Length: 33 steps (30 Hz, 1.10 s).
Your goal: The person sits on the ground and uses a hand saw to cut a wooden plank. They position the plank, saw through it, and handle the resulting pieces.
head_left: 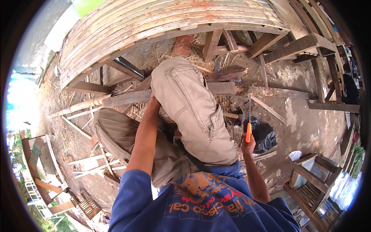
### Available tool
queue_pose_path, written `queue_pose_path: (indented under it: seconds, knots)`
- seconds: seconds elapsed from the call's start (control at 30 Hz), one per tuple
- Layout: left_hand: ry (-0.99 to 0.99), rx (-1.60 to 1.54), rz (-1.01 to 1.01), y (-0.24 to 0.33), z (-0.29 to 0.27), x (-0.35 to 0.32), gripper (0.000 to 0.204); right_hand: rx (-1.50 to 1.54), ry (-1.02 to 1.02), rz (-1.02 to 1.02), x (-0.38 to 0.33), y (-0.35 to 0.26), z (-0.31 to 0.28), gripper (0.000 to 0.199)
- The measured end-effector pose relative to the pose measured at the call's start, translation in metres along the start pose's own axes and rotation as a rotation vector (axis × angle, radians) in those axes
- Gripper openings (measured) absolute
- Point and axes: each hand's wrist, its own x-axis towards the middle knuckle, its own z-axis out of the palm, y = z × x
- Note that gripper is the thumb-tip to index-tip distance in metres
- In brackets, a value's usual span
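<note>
My right hand (248,145) is closed around the orange handle of a handsaw (248,131). Its thin blade points away from me and meets a long wooden beam (127,98) that lies crosswise in front of me. My left arm reaches down beside my raised knee, and my left hand (155,99) is at the same beam, left of the saw. The knee and trouser leg hide most of its fingers. Beneath my right leg, a hammer (233,115) with a wooden handle lies near the beam. A crumpled black plastic bag (266,138) sits right beside my saw hand.
A slatted wooden platform (174,21) spans the far side, its legs close to the beam. A red brick (182,45) lies under it among straw. Thin wood strips (91,164) are scattered at left. A wooden stool-like frame (313,181) stands at near right.
</note>
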Motion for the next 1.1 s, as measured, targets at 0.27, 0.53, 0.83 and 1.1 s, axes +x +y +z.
queue_pose_path:
  seconds: [0.27,0.53,0.83,1.1]
  knots:
    - [-0.186,-0.038,0.256,-0.049,0.014,-0.015,0.075,0.031,0.014,0.061,0.003,-0.009,0.003,0.032]
    - [-0.221,-0.176,0.043,-0.139,0.018,-0.131,0.079,0.158,-0.068,0.192,0.001,-0.068,0.005,0.028]
    - [-0.242,-0.058,-0.481,-0.183,0.026,-0.243,0.079,0.171,-0.109,0.144,0.02,-0.065,0.018,0.03]
    - [0.132,-0.009,-0.879,-0.154,0.003,-0.227,0.039,0.314,-0.048,0.116,0.021,-0.063,0.035,0.024]
